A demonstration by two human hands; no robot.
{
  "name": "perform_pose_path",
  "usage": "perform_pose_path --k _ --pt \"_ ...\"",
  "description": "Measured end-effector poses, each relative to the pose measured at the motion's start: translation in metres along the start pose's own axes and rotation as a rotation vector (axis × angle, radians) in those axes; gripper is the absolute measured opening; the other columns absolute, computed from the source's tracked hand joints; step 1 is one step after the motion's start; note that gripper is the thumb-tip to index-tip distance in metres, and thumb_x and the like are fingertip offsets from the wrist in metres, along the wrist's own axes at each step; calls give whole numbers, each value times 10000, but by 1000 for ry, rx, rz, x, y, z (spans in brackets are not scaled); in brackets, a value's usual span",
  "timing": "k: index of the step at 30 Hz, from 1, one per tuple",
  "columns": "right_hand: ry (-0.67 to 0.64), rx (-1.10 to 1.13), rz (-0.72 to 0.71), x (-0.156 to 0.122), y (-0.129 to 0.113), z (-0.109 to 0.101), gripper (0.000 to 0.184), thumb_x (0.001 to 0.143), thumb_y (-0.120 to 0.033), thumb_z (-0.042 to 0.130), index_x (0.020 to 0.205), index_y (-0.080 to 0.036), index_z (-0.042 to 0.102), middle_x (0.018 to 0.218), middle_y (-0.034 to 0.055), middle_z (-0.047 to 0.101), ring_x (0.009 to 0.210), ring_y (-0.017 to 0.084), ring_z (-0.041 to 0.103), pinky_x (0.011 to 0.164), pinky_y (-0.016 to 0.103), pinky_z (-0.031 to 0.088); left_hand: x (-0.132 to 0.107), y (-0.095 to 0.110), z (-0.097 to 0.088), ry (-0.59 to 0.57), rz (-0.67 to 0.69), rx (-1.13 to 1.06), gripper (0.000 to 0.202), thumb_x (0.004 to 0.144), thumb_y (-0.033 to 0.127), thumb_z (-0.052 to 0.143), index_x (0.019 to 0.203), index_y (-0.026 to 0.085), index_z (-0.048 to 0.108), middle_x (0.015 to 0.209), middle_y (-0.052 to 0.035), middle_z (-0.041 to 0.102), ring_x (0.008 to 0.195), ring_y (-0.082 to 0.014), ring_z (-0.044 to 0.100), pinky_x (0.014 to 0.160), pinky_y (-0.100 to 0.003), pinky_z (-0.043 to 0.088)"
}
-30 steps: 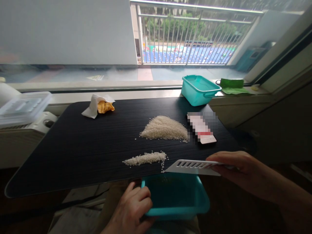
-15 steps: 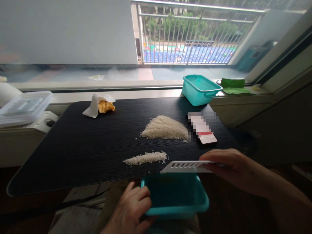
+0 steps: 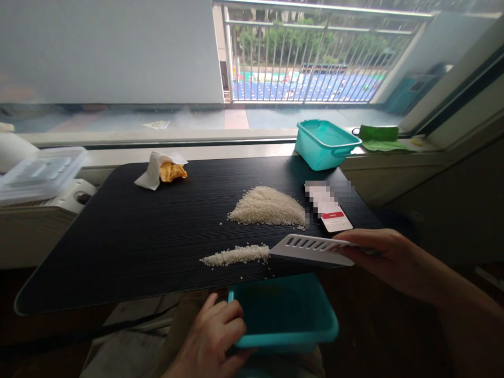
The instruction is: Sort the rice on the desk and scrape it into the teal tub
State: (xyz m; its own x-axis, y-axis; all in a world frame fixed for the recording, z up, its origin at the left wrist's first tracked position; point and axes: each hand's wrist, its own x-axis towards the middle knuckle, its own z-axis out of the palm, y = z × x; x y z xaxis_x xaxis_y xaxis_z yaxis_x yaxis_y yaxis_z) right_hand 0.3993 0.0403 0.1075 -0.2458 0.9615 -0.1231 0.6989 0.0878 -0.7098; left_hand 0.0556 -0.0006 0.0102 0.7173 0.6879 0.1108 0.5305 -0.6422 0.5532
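My right hand [image 3: 388, 257] grips a white slotted scraper [image 3: 311, 248] and holds it flat over the near right part of the black table [image 3: 129, 236]. Its left tip touches the right end of a thin line of rice [image 3: 235, 255]. A larger pile of rice [image 3: 266, 206] lies farther back. My left hand [image 3: 214, 338] is closed on the left rim of a teal bin [image 3: 284, 315], which sits below the table's front edge.
A phone [image 3: 328, 206] lies right of the big pile. A second teal bin [image 3: 326, 143] stands at the back right, green cloth [image 3: 378, 137] on the sill beside it. A tissue with something orange [image 3: 162, 170] lies back left. A clear lidded box [image 3: 39, 173] rests at far left.
My right hand has lifted the scraper from over the bin's edge back onto the table, up to the right end of the thin rice line. The left hand and bin stayed put.
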Motion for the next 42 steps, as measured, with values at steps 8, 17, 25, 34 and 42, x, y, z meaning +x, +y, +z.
perform_pose_path --k 8,17,25,34,42 --pt "46 7 -43 22 -2 4 409 897 -527 567 997 -182 761 876 62 759 767 230 668 658 296 532 0 -1 2 32 10 0 195 876 219 616 703 194 531 774 28 597 695 -150 582 783 -317 330" --pt "-79 76 17 3 -3 1 368 883 -518 587 1013 -225 767 901 58 774 773 245 689 668 292 555 1 1 0 6 2 13 180 858 191 627 705 196 531 787 30 606 714 -152 597 797 -317 343" --pt "-93 21 -4 -10 -4 0 314 906 -456 576 1003 -225 765 892 40 766 770 217 685 667 266 535 -1 2 -1 31 3 -14 165 848 177 632 713 196 539 797 35 616 724 -150 606 803 -316 343" --pt "-84 21 3 -11 -7 -1 333 889 -486 584 942 -218 774 811 38 762 686 207 671 604 261 532 -1 1 -1 39 15 -13 172 861 178 618 714 195 530 789 37 607 723 -147 608 828 -321 345" --pt "39 -39 -52 10 -6 3 374 908 -517 546 959 -213 760 875 60 762 770 238 671 668 301 527 -1 1 -1 22 2 2 174 853 185 624 707 197 531 779 30 608 709 -152 603 849 -336 343"
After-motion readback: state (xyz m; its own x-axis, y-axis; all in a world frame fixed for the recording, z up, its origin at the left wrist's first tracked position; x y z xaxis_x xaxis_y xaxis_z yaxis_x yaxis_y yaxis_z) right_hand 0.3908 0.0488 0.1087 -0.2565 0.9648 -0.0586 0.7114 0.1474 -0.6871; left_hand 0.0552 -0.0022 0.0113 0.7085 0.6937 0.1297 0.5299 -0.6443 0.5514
